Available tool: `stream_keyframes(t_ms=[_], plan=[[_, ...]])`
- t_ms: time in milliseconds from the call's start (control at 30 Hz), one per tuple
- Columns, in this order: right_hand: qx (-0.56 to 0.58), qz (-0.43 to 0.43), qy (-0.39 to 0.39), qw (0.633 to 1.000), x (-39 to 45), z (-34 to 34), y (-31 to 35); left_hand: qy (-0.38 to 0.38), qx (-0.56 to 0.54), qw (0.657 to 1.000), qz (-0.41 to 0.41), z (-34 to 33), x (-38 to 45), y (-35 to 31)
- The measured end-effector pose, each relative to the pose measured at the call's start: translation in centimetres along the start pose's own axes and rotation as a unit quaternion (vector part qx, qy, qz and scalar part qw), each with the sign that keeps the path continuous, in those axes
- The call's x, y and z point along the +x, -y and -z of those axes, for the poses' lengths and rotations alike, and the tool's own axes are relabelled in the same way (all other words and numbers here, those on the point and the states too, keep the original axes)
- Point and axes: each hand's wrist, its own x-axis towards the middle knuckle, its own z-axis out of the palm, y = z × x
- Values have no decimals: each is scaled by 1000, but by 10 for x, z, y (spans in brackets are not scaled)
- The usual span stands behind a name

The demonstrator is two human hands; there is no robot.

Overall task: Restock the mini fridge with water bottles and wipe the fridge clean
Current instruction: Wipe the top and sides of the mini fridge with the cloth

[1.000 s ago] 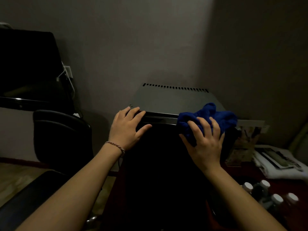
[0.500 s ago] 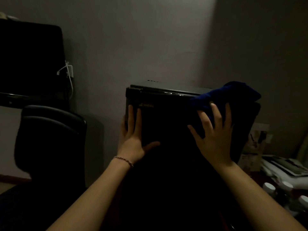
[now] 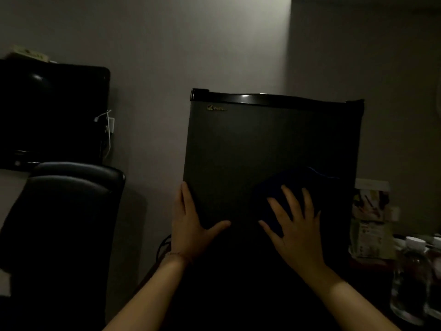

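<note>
The right hand (image 3: 294, 231) presses flat, fingers spread, on a blue cloth (image 3: 290, 187) against the fridge (image 3: 269, 149) door. The left hand (image 3: 191, 225), open, braces the fridge's left edge. Water bottles (image 3: 414, 280) stand right of the fridge, dim and cut off.

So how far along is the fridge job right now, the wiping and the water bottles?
Wiping is in hand: the right hand presses the blue cloth flat against the closed fridge door, while the left hand steadies its left edge. Water bottles stand outside at the right, so restocking looks left to do. Whether the inside is wiped cannot be seen.
</note>
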Motion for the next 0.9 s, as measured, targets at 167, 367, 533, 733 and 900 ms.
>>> stream_keyframes(t_ms=[167, 367, 533, 733, 900], plan=[[-5, -8, -17, 1000, -13, -17, 13, -18, 2, 1000, -15, -6, -3, 9], [-17, 24, -40, 999, 2, -18, 24, -9, 1, 1000, 1, -9, -11, 20], [-35, 164, -64, 984, 58, -13, 65, -30, -21, 999, 16, -12, -16, 20], [-34, 228, -88, 969, 127, -6, 106, -31, -32, 999, 24, -11, -22, 15], [-34, 244, -96, 964, 177, 3, 117, -8, -38, 998, 50, -6, -18, 15]])
